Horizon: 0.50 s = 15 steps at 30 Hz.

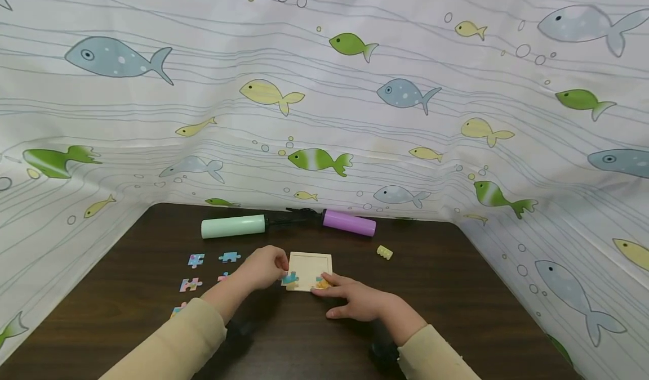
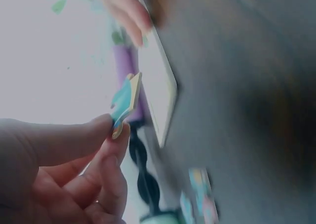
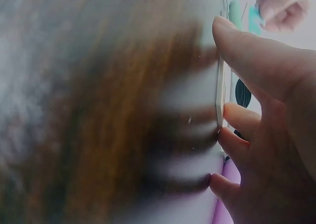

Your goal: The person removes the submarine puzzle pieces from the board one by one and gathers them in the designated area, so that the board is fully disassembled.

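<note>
My left hand [image 1: 262, 268] pinches a teal jigsaw piece [image 2: 126, 100] between thumb and fingertip. In the head view the piece overlaps the front left corner of a pale square puzzle tray [image 1: 306, 260]. Its thin wooden edge faces the left wrist camera. With fingers extended, my right hand [image 1: 357, 299] rests at the tray's front right corner. A teal and orange piece [image 1: 323, 282] lies in that corner, partly covered by the right fingertips. In the right wrist view, fingertips [image 3: 232, 137] lie along the tray's edge and the table.
Several loose jigsaw pieces, among them a blue one [image 1: 230, 256] and a pink one [image 1: 190, 285], lie left of the tray. Behind it are a mint cylinder [image 1: 233, 226] and a purple cylinder [image 1: 350, 223] with black parts between. A small yellow block [image 1: 385, 252] sits at right.
</note>
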Motion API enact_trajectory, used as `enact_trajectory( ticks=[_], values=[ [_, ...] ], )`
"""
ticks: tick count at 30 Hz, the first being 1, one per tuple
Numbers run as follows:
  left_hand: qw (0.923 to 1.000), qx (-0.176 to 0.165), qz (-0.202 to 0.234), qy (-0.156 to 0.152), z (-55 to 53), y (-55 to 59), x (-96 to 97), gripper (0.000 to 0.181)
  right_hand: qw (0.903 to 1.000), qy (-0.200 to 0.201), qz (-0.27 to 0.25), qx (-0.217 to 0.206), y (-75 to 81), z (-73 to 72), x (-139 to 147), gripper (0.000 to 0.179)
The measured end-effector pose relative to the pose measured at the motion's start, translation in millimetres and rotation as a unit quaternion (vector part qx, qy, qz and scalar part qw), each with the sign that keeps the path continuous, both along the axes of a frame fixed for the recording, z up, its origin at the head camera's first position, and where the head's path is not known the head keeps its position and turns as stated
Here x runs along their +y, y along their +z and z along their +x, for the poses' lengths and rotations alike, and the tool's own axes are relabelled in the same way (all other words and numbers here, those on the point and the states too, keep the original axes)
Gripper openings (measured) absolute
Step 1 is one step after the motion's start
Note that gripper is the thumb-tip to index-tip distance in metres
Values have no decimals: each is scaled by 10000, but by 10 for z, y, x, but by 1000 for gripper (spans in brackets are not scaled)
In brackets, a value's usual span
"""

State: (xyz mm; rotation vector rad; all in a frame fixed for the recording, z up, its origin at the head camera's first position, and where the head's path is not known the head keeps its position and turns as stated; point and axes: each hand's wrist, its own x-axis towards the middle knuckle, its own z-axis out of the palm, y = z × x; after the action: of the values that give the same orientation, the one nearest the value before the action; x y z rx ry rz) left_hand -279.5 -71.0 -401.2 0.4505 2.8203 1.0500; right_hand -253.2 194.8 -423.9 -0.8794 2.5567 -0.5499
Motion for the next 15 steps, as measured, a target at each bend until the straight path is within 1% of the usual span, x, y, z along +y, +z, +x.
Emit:
enact_trajectory(
  ticks=[2,4,8,12,15],
  values=[
    [10000,56,-42,-20,56,27,-132,12,10000,-22,-1,9,4,8,-2,57],
    [9999,82,-30,-111,111,42,-276,11,10000,-18,-7,25,1,11,-1,57],
    [9995,147,-35,-281,205,32,-570,11,10000,59,-31,56,-4,13,3,57],
    [9995,94,-4,-307,278,-6,-808,13,10000,75,3,50,-12,6,9,58],
    [9995,-82,67,-299,333,-43,-941,14,10000,52,23,14,-15,3,8,58]
  ],
)
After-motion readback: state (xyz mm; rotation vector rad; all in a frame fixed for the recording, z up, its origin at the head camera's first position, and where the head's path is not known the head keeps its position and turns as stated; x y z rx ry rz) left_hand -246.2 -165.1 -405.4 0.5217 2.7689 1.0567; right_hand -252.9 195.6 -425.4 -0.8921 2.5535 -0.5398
